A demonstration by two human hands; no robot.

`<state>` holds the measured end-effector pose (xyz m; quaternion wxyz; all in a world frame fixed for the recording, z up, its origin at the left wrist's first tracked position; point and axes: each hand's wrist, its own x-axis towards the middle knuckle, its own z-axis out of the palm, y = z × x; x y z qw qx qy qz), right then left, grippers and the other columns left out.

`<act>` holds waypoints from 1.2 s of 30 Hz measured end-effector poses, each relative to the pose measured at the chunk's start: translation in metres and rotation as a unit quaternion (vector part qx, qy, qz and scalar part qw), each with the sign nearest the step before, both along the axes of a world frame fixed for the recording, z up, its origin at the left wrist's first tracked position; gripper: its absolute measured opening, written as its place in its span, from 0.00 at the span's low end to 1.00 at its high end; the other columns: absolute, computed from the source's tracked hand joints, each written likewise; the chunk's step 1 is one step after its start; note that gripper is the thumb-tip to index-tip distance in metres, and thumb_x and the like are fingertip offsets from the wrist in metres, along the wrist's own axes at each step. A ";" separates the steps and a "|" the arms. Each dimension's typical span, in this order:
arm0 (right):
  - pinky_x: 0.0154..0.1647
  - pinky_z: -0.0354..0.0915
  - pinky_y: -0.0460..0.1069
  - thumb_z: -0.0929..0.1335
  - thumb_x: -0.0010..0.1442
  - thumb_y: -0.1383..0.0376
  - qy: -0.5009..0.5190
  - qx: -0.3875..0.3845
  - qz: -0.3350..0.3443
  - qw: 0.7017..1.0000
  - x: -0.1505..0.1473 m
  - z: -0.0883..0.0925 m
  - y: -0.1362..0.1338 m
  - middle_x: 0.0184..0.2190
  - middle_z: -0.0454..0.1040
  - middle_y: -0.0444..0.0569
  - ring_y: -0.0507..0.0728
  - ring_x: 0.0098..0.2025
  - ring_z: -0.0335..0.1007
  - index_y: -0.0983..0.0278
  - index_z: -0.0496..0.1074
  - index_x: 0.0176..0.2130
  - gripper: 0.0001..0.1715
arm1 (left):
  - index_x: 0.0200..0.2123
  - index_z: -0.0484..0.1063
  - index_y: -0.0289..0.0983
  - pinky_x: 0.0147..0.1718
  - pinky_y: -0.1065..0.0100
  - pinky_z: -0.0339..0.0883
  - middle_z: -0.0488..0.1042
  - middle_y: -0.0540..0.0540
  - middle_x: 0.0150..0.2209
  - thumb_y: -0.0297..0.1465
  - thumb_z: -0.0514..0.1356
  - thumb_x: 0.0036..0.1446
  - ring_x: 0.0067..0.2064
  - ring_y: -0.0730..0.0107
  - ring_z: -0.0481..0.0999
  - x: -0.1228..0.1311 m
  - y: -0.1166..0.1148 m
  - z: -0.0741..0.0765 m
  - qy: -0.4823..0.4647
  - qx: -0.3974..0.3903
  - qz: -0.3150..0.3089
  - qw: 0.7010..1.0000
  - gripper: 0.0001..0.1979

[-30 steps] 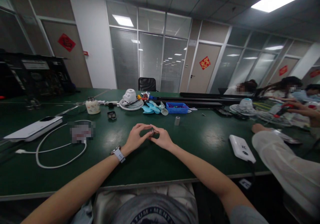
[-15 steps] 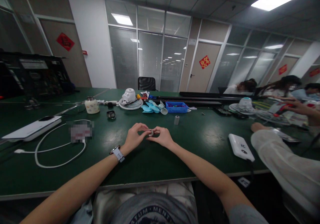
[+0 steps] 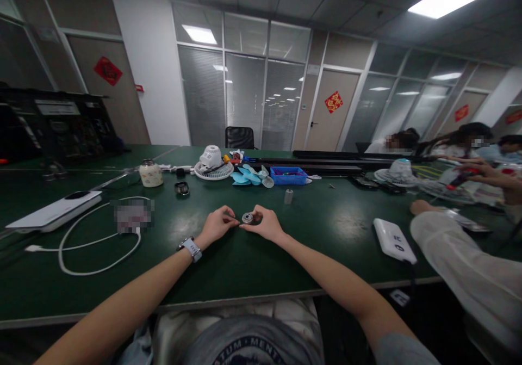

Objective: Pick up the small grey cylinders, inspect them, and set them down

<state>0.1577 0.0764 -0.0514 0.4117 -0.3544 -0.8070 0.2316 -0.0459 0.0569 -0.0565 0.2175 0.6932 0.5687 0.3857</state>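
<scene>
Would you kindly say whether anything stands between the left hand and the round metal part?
No object visibly separates the left hand from the round metal part; only the thumb of the right hand, holding it, lies close.

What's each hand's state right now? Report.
Left hand: closed, fingertips together; cannot tell if anything is pinched.
Right hand: holding a small round metal part.

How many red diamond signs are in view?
4: one sign on the left, a second sign right of centre, a third sign farther right, and a fourth sign at the right edge; more may be hidden.
</scene>
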 end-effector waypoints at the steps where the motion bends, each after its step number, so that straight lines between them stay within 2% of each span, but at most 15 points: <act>1: 0.32 0.64 0.46 0.75 0.45 0.52 0.010 -0.002 0.000 1.000 0.001 0.002 -0.001 0.28 0.75 0.43 0.53 0.31 0.71 0.61 0.66 0.28 0.20 | 0.34 0.66 0.39 0.35 0.65 0.68 0.81 0.48 0.30 0.36 0.64 0.47 0.36 0.61 0.80 0.000 0.000 -0.001 -0.005 -0.006 -0.006 1.000 0.13; 5: 0.36 0.68 0.48 0.76 0.44 0.54 0.101 -0.056 -0.003 0.993 0.003 0.011 0.000 0.32 0.77 0.46 0.54 0.34 0.74 0.62 0.69 0.32 0.21 | 0.36 0.67 0.40 0.37 0.65 0.69 0.81 0.49 0.31 0.36 0.65 0.46 0.37 0.61 0.81 0.001 0.000 -0.001 -0.024 -0.018 -0.020 0.999 0.14; 9: 0.37 0.70 0.48 0.76 0.45 0.56 0.205 -0.204 -0.007 0.957 0.001 0.016 0.009 0.31 0.78 0.47 0.54 0.34 0.75 0.64 0.70 0.32 0.19 | 0.39 0.68 0.39 0.39 0.64 0.69 0.81 0.48 0.32 0.37 0.65 0.46 0.38 0.61 0.81 -0.001 0.000 -0.002 -0.018 -0.017 -0.031 0.999 0.17; 13: 0.35 0.71 0.44 0.73 0.53 0.62 0.277 -0.389 -0.001 0.879 -0.001 0.019 0.016 0.31 0.78 0.49 0.52 0.33 0.75 0.68 0.72 0.34 0.12 | 0.43 0.69 0.40 0.40 0.63 0.69 0.81 0.47 0.35 0.42 0.63 0.49 0.39 0.61 0.80 0.000 0.000 -0.002 -0.001 0.009 -0.013 1.000 0.19; 15: 0.30 0.70 0.42 0.71 0.56 0.64 0.295 -0.463 -0.001 0.836 -0.001 0.022 0.016 0.30 0.77 0.51 0.50 0.31 0.75 0.69 0.72 0.35 0.10 | 0.44 0.70 0.39 0.39 0.63 0.69 0.81 0.45 0.37 0.43 0.59 0.53 0.39 0.61 0.79 0.001 0.000 -0.001 0.000 0.023 0.008 1.000 0.18; 19: 0.22 0.67 0.40 0.69 0.60 0.61 0.304 -0.559 -0.004 0.771 0.003 0.030 0.011 0.30 0.77 0.51 0.49 0.26 0.73 0.69 0.70 0.38 0.11 | 0.44 0.71 0.38 0.40 0.64 0.68 0.79 0.43 0.41 0.39 0.53 0.57 0.41 0.62 0.78 0.003 0.001 0.002 -0.005 0.049 0.045 0.998 0.16; 24: 0.27 0.70 0.43 0.66 0.62 0.56 0.324 -0.635 0.026 0.701 0.008 0.034 0.008 0.29 0.77 0.49 0.48 0.24 0.72 0.69 0.69 0.39 0.17 | 0.41 0.72 0.37 0.39 0.66 0.66 0.78 0.44 0.40 0.32 0.48 0.56 0.38 0.65 0.76 0.002 0.001 0.003 -0.001 0.057 0.066 0.996 0.15; 29: 0.30 0.68 0.44 0.66 0.62 0.55 0.335 -0.661 0.042 0.670 0.011 0.034 0.009 0.27 0.75 0.44 0.46 0.21 0.70 0.67 0.70 0.40 0.17 | 0.30 0.71 0.38 0.34 0.68 0.63 0.75 0.48 0.30 0.31 0.46 0.54 0.33 0.66 0.74 0.001 0.002 0.002 0.016 0.066 0.065 0.996 0.13; 36: 0.29 0.67 0.44 0.63 0.63 0.53 0.313 -0.653 0.082 0.684 0.018 0.035 0.015 0.24 0.72 0.41 0.45 0.17 0.67 0.68 0.71 0.43 0.21 | 0.23 0.66 0.39 0.27 0.70 0.56 0.68 0.51 0.21 0.31 0.46 0.51 0.25 0.68 0.68 -0.001 0.001 0.003 0.023 0.054 0.059 0.997 0.11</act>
